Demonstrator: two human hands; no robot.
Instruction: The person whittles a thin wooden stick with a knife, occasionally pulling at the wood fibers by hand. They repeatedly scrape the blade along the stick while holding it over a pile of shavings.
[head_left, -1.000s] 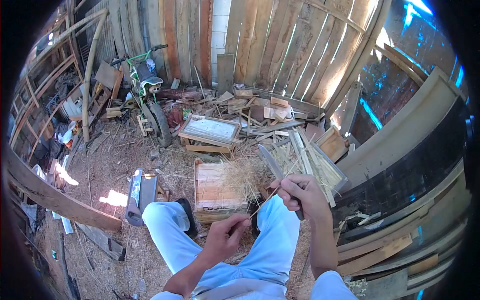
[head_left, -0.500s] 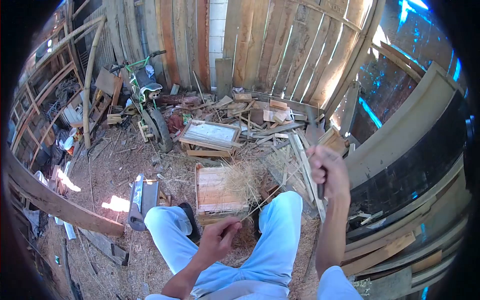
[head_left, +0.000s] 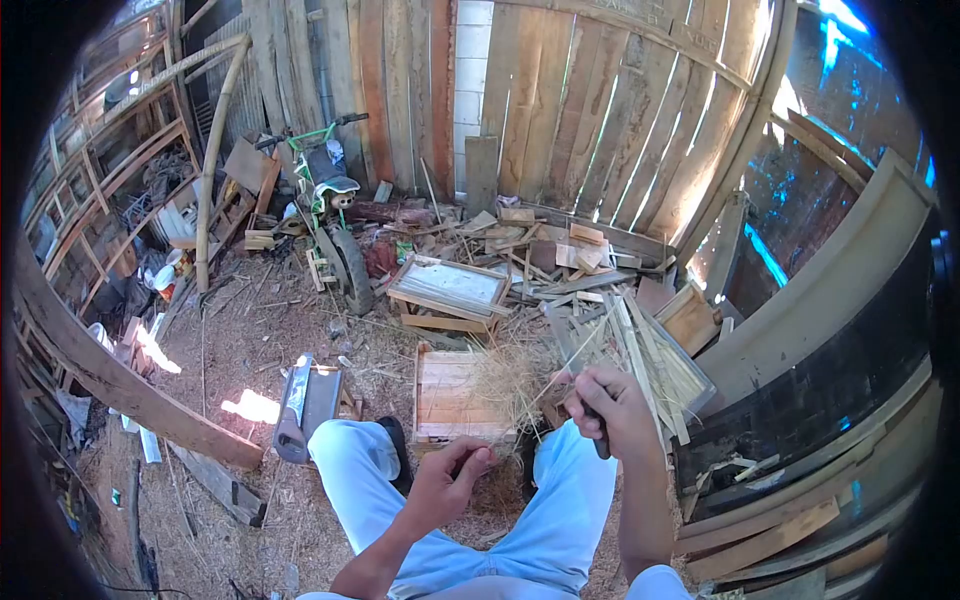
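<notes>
My right hand (head_left: 610, 408) is closed round the dark handle of a knife (head_left: 568, 340), whose blade points up and away from me. A thin strip shows beside the blade near my fingers. My left hand (head_left: 452, 482) is pinched closed over my lap; whatever it holds is too small to name. Between my knees sits a wooden box (head_left: 438, 395), with a tangle of thin shavings (head_left: 508, 385) on its right side, just beyond my hands.
A handsaw (head_left: 292, 412) lies on a low dark block to the left. Ahead are a framed tray (head_left: 450, 287), scrap wood (head_left: 520, 240) and a small green bike (head_left: 335, 200). Boards (head_left: 780, 530) are stacked at the right.
My right hand has come down and left with the knife, nearer to my left hand, which stays pinched. The whole view has shifted slightly to the left.
</notes>
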